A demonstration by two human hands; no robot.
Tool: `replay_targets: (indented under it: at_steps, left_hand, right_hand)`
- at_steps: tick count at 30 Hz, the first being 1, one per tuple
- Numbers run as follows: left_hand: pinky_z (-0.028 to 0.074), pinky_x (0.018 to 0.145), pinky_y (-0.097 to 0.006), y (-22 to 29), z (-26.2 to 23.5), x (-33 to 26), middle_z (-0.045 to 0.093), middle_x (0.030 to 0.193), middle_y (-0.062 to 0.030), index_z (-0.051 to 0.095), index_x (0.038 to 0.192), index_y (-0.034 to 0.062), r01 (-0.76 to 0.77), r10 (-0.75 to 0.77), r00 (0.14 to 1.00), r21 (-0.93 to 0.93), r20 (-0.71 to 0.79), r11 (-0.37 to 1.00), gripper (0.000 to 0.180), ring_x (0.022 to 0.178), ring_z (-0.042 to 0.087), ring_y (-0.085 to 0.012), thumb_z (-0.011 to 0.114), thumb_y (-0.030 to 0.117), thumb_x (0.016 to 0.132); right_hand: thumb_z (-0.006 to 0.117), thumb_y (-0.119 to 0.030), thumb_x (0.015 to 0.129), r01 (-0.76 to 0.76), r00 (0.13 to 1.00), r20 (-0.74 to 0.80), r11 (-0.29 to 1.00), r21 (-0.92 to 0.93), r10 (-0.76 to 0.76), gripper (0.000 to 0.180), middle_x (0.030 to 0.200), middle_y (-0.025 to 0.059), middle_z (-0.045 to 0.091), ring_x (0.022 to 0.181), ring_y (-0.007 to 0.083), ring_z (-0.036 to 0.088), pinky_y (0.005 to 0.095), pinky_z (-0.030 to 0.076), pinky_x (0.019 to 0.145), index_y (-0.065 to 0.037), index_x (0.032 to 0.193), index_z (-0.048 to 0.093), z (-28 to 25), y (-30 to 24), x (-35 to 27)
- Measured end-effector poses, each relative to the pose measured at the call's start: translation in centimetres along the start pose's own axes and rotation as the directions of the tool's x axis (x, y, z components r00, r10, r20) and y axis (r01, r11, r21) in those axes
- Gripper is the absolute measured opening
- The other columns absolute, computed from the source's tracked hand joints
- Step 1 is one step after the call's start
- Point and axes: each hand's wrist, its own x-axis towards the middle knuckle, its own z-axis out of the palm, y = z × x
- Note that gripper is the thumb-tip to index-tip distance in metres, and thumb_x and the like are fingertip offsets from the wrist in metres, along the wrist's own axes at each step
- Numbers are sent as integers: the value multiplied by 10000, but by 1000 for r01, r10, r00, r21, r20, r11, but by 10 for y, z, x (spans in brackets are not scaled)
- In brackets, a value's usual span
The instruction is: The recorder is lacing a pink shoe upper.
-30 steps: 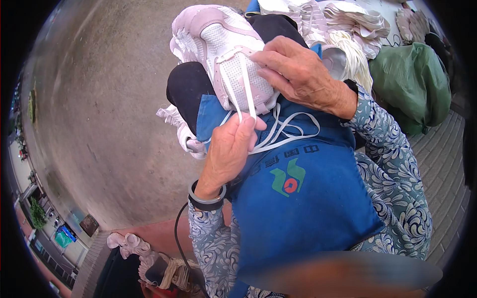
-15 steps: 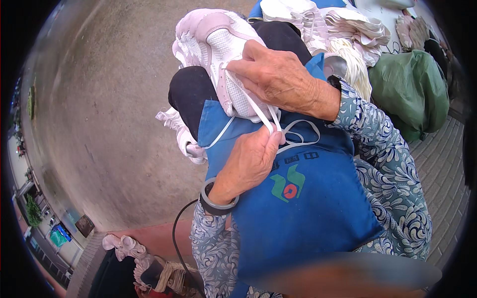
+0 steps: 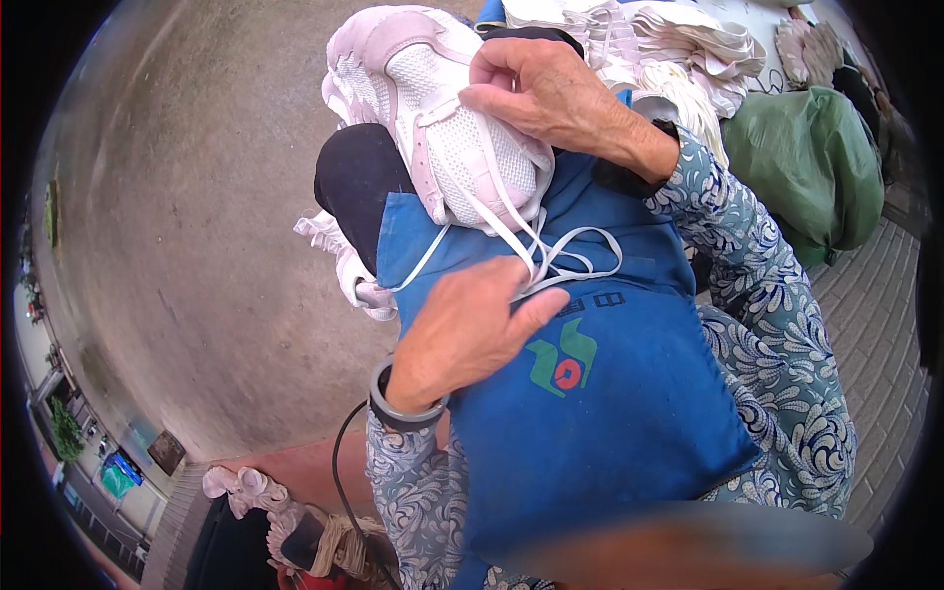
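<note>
A pale pink and white sneaker (image 3: 433, 128) rests toe-up on my knee, over a blue apron (image 3: 600, 413). My right hand (image 3: 551, 93) grips the shoe's upper from the right, fingers curled over its tongue area. White laces (image 3: 551, 261) trail from the shoe down onto the apron in loops. My left hand (image 3: 472, 329) sits just below the shoe on the apron, its fingers pinched on the lace strands. A dark band circles my left wrist.
A second pale shoe (image 3: 339, 261) lies on the concrete floor (image 3: 177, 226) beside my dark-trousered knee. Piles of white shoe parts (image 3: 678, 49) and a green sack (image 3: 811, 162) stand at the upper right. More pale pieces (image 3: 246, 487) lie at the lower left.
My left hand has drawn down and toward me along the laces, pulling them out from the shoe. My right hand has shifted up on the shoe, which has tilted slightly.
</note>
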Motion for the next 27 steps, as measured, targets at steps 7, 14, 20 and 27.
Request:
replay_targets:
  at_steps: [7, 14, 20, 27]
  left_hand:
    - [404, 508, -195, -36, -53, 38, 515, 675, 24, 573, 855, 43, 213, -277, 719, -177, -638, 961, 301, 586, 479, -38, 557, 316, 979]
    - [330, 485, -205, -55, -64, 68, 506, 672, 47, 602, 836, 32, 250, -322, 809, -206, -492, 946, 285, 585, 425, -36, 654, 305, 903]
    - [406, 545, -301, -58, -64, 73, 529, 602, -34, 531, 687, 4, 293, -306, 751, -120, -585, 949, 297, 567, 459, -122, 642, 253, 805]
    - [361, 493, -252, -56, -66, 68, 484, 575, 24, 500, 658, 35, 240, -370, 778, -303, -509, 922, 316, 545, 405, -66, 662, 240, 836]
  right_hand:
    - [643, -304, 791, -103, 993, 49, 995, -6, 103, 310, 612, 117, 586, 565, 211, 585, 329, 477, 556, 5, 773, 642, 1, 2, 7]
    - [620, -303, 795, -45, 998, 31, 990, -136, 50, 327, 601, 178, 612, 544, 272, 631, 360, 522, 559, 19, 753, 653, 0, 0, 7]
    - [652, -344, 812, -63, 998, -22, 998, -6, 63, 364, 574, 108, 508, 516, 181, 515, 330, 425, 507, 1, 722, 574, 10, 10, 10]
    - [642, -223, 852, -185, 973, 118, 977, -107, 198, 194, 647, 85, 544, 573, 195, 558, 332, 451, 530, -32, 816, 632, -3, -8, 6]
